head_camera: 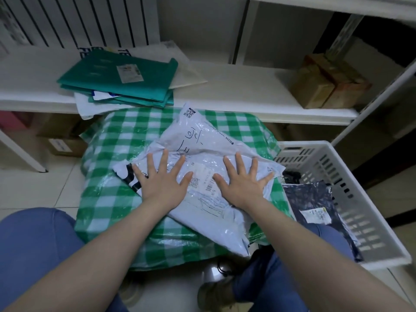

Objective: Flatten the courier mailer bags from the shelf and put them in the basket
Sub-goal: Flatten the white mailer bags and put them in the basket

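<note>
A crinkled white courier mailer bag (pixel 202 143) lies on a green-and-white checked bundle (pixel 126 136) in front of me. My left hand (pixel 162 179) and my right hand (pixel 243 179) both press flat on the bag, fingers spread, palms down, either side of its shipping label. A white plastic basket (pixel 351 176) stands to the right, with a dark mailer bag (pixel 310 199) lying inside. On the white shelf (pixel 236 91) behind, green mailer bags (pixel 117 79) are stacked with white ones under and beside them.
Brown cardboard boxes (pixel 326 84) sit at the right end of the shelf. More boxes (pixel 65 140) stand beneath it on the tiled floor. My knees in blue trousers flank the bundle. A radiator is at the back left.
</note>
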Available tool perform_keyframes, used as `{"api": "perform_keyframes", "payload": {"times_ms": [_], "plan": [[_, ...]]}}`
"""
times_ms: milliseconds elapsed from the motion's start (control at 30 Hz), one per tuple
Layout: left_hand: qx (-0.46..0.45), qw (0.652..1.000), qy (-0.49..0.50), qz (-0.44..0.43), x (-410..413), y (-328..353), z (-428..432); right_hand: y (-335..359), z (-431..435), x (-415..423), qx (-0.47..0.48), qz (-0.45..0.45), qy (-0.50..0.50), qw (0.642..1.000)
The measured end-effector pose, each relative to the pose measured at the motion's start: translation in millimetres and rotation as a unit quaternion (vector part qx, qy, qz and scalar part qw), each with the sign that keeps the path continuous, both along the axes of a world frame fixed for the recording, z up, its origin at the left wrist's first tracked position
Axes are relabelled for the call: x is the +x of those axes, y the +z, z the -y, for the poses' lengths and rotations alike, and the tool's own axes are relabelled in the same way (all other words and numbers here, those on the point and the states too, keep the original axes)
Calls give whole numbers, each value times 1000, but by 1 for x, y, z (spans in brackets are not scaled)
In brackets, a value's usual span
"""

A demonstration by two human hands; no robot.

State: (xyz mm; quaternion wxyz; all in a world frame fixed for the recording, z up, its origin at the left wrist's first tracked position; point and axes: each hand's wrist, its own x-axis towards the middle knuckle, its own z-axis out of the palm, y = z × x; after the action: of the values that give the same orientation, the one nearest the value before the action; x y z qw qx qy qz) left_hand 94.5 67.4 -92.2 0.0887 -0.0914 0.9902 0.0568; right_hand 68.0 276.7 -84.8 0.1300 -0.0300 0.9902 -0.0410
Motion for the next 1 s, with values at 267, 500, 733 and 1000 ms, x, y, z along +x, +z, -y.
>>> {"api": "perform_keyframes", "payload": {"times_ms": [267,500,733,1000], "plan": [[72,968,199,-132,16,28,-3,38,1,-33,19,-114,-50,992],[221,940,168,-196,1,65,5,57,-7,-58,-71,-118,-55,989],[134,949,55,-279,-55,86,21,61,-10,-44,-28,-147,-122,981],[-21,999,-34,-32,-43,25,0,40,29,-53,13,-130,131,983]]}}
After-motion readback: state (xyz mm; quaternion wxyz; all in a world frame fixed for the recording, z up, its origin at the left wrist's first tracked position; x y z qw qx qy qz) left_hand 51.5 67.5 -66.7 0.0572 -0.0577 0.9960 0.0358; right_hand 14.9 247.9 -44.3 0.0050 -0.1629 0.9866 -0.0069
